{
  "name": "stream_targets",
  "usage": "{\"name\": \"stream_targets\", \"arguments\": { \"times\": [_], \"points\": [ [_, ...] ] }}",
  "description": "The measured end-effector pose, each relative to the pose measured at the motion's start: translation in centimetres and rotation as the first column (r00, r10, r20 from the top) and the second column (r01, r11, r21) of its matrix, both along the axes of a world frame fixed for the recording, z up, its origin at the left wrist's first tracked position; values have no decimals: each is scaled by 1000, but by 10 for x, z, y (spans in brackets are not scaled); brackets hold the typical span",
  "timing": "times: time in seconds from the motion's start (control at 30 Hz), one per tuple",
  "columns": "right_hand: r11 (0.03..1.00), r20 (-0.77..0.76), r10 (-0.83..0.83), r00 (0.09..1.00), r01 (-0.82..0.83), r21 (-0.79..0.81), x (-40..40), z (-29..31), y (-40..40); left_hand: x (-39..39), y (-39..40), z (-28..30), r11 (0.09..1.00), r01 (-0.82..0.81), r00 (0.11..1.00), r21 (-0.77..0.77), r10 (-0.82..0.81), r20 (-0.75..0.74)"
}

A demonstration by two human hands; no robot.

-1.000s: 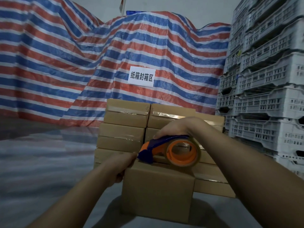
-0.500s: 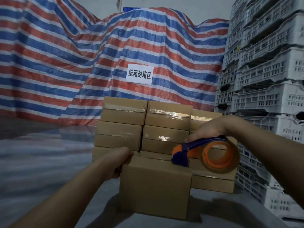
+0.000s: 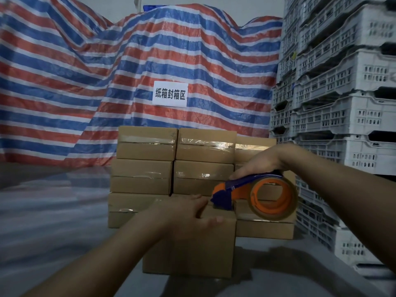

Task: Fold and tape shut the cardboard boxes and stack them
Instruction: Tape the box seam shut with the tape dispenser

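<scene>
A brown cardboard box (image 3: 192,254) stands in front of me on the grey floor. My left hand (image 3: 184,211) lies across its top, fingers stretched flat toward the right edge. My right hand (image 3: 257,162) grips the blue handle of an orange tape dispenser (image 3: 263,196) with a clear tape roll. Its blue nose touches the box's top right edge, just past my left fingertips. Behind stands a stack of taped boxes (image 3: 147,163), three rows high.
White plastic crates (image 3: 342,116) are piled high along the right side. A red, white and blue striped tarp (image 3: 64,82) with a white paper sign (image 3: 170,94) covers the back. Grey floor (image 3: 53,221) stretches to the left.
My left hand has moved from the box's left edge onto its top, fingers now stretched out flat. The dispenser slid from the left across the box top to its right edge.
</scene>
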State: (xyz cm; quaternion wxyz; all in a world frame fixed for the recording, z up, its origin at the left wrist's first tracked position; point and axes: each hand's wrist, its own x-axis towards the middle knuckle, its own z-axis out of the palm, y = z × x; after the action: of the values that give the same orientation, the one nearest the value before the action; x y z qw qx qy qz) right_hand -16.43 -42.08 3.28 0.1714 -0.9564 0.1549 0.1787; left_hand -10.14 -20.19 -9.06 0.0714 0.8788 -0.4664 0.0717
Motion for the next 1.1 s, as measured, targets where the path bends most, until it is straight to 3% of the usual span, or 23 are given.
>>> {"name": "stream_targets", "arguments": {
  "times": [0.1, 0.23, 0.43, 0.53, 0.67, 0.83, 1.0, 1.03, 1.1],
  "points": [
    [999, 37, 16, 999, -17, 29, -15, 3, -20, 0, 2, -1, 1000, -20, 999, 5, 20, 36],
    [997, 99, -79, 992, 81, -17, -42, 2, -59, 1, 2, -5, 1000, -30, 998, -7, 30, 58],
    [991, 151, -33, 988, 52, -122, -30, -40, -64, 2, -2, 2, 998, -3, 998, -61, 0, -60],
    [993, 175, -36, 984, 55, -103, -28, -47, -65, -5, -19, 10, 995, 9, 1000, -99, -9, 8],
    [996, 162, -56, 985, 67, -67, -29, -48, -67, -17, -35, 5, 971, 234, 972, -45, -234, 9],
    [992, 186, -70, 980, 48, 119, -63, -33, -82, -18, -37, -1, 984, 178, 977, 28, -180, 118],
    [940, 133, 6, 991, 40, -337, -51, -35, -35, -20, -38, -3, 983, 183, 975, 13, -183, 126],
    [876, 105, 24, 994, 30, -482, -44, -40, -24, -19, -38, -4, 984, 176, 976, 8, -176, 131],
    [609, -1, 46, 999, -29, -793, -39, -56, -8, -18, -37, -6, 988, 151, 979, -7, -149, 143]
  ]
}}
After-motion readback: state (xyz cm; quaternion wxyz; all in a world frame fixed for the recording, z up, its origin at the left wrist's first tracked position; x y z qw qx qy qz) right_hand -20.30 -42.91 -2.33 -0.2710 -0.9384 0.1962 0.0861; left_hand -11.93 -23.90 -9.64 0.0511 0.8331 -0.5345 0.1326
